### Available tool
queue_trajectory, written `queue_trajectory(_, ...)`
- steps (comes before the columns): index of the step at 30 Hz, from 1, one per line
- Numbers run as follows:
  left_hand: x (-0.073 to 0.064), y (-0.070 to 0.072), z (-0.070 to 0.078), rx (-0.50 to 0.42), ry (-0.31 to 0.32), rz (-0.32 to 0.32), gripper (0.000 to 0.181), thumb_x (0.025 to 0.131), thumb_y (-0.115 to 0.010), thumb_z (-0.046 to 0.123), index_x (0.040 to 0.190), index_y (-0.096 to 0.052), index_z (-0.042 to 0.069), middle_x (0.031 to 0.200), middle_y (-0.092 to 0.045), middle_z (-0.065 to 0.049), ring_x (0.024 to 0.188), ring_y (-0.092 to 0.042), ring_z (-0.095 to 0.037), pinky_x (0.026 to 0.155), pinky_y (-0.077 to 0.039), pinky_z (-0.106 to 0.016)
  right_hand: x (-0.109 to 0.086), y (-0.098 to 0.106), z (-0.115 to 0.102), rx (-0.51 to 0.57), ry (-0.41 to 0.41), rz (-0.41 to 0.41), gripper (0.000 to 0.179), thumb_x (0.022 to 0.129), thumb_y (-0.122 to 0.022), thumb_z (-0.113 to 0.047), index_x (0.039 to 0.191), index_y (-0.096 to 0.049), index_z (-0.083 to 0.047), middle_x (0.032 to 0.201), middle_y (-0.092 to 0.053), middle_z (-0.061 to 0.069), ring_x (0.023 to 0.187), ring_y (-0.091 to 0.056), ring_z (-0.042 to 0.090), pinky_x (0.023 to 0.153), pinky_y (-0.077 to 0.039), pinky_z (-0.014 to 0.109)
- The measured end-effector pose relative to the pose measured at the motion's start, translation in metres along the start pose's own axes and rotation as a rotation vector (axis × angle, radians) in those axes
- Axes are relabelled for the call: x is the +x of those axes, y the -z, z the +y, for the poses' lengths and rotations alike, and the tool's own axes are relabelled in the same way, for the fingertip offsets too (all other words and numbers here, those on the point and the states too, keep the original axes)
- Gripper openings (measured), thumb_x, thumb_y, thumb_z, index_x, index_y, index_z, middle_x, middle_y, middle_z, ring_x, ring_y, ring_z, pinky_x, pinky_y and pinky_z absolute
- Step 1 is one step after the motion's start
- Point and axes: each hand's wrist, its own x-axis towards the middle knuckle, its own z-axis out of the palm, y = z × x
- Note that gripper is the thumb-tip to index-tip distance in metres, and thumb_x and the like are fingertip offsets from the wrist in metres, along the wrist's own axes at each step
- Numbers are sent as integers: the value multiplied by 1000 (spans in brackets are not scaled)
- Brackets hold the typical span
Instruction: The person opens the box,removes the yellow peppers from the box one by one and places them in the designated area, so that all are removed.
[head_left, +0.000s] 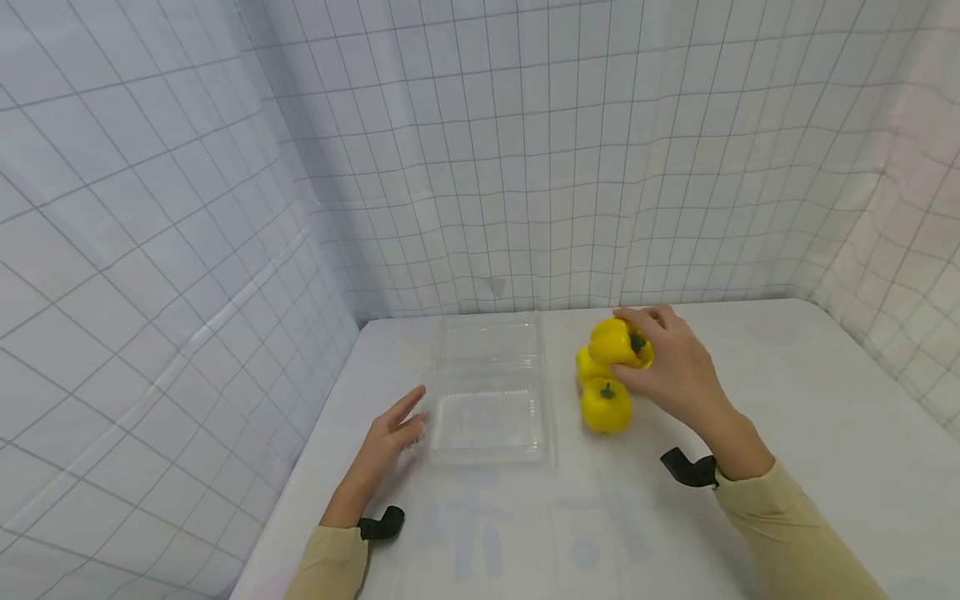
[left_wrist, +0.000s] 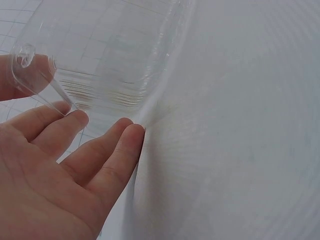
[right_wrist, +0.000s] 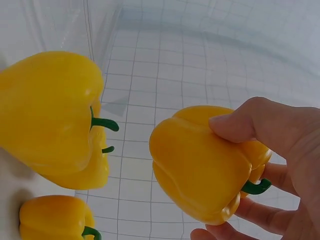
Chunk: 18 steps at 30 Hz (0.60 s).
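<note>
In the head view my right hand (head_left: 678, 362) grips a yellow bell pepper (head_left: 613, 343) with a green stem. The right wrist view shows the thumb across this pepper (right_wrist: 200, 165), its fingers curled beneath. More yellow bell peppers stand close by on the table; one (head_left: 606, 408) is nearest me, another (head_left: 587, 367) is partly hidden behind the held one. My left hand (head_left: 386, 437) is at the left side of a clear plastic container (head_left: 483, 454). Up close, that container's (left_wrist: 110, 55) corner lip lies between thumb and fingertips, the thumb showing through the plastic.
The container's hinged lid (head_left: 487, 340) is folded back toward the rear wall. A white table (head_left: 787, 417) carries everything, with white gridded cloth (head_left: 487, 167) hanging behind and at both sides. Faint grey markings (head_left: 480, 533) lie in front of the container.
</note>
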Motion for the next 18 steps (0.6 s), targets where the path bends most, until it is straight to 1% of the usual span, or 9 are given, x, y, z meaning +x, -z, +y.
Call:
queue_trajectory(4, 1, 1, -2, -3, 6, 2, 61, 104, -55, 17, 160, -31, 19, 164, -26, 1, 143, -38, -33, 107, -39, -48, -6, 4, 6, -8, -7, 5, 70, 76, -86, -24, 140, -58, -20, 126, -53, 7, 100, -52, 28, 74, -49, 47)
queue_trajectory(8, 1, 1, -5, -3, 13, 4, 61, 104, -56, 17, 159, -32, 20, 164, -26, 1, 143, -39, -32, 103, -42, -38, -11, 7, 11, -24, -1, 12, 71, 74, -89, -24, 139, -59, -19, 125, -54, 7, 101, -53, 30, 74, -50, 49)
queue_trajectory(12, 1, 1, -4, 0, 15, 5, 61, 104, -56, 18, 160, -31, 18, 164, -26, 1, 143, -39, -32, 99, -44, -30, -17, 9, 18, -55, 20, 23, 73, 73, -91, -24, 139, -59, -17, 124, -55, 9, 97, -54, 30, 72, -51, 48)
queue_trajectory(14, 1, 1, -3, -2, 13, 6, 61, 104, -56, 18, 160, -31, 18, 164, -26, 1, 143, -39, -32, 98, -44, -28, -20, 10, 21, -68, 23, 28, 74, 72, -91, -23, 138, -58, -16, 123, -56, 10, 96, -55, 30, 72, -52, 48)
queue_trajectory(18, 1, 2, -3, -5, 7, 2, 61, 104, -56, 18, 160, -31, 18, 164, -25, 0, 143, -37, -34, 97, -45, -27, -27, 11, 28, -83, 17, 31, 72, 72, -90, -20, 136, -57, -12, 123, -57, 13, 98, -55, 33, 73, -52, 51)
